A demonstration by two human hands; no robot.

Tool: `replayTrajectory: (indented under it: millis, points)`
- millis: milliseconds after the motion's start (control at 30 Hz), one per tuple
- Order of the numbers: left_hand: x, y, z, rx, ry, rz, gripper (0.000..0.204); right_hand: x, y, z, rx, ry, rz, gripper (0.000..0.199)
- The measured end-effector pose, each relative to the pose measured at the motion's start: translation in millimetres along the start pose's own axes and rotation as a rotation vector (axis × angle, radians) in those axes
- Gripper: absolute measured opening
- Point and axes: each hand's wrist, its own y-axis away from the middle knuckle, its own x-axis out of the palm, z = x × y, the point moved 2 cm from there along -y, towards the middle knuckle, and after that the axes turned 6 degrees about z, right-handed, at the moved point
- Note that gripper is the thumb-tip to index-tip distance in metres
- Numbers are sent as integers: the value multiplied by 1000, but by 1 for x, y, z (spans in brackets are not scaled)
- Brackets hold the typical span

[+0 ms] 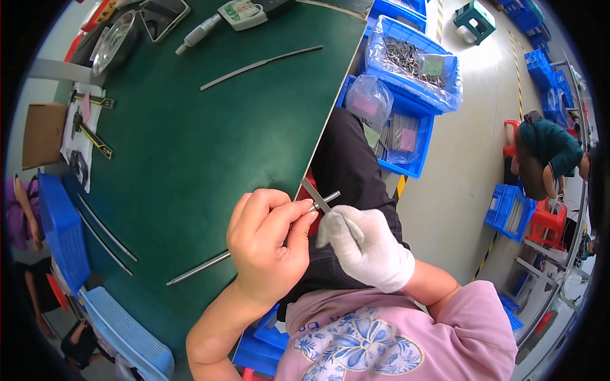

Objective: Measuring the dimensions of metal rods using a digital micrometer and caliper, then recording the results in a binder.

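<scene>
My bare left hand (270, 244) is closed around a thin metal rod (200, 268). The rod slants across the table edge, its far left end over the green table and its tip showing past my fingertips. My right hand (368, 247), in a white glove, grips a flat metal file (315, 193). The file's blade crosses the rod near its tip and appears to touch it; the end in my glove is hidden. Farther off on the table lies a second slim file (260, 65).
On the green table (210, 146) are a micrometer (213, 25), calipers (95, 136) and two long rods (105, 235). A blue basket (127, 330) stands at the near left. Blue bins (419, 162) of metal parts stand right of the table. A person (549, 152) bends over at far right.
</scene>
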Motion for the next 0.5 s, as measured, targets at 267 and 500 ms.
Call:
replayTrajectory:
  millis: [267,500]
  points:
    - [0,1,-2,1,11,5,18,-1,2,3,14,-14,3,25]
    - [1,3,-2,-33,28,2,18,2,12,-1,29,-30,-10,26]
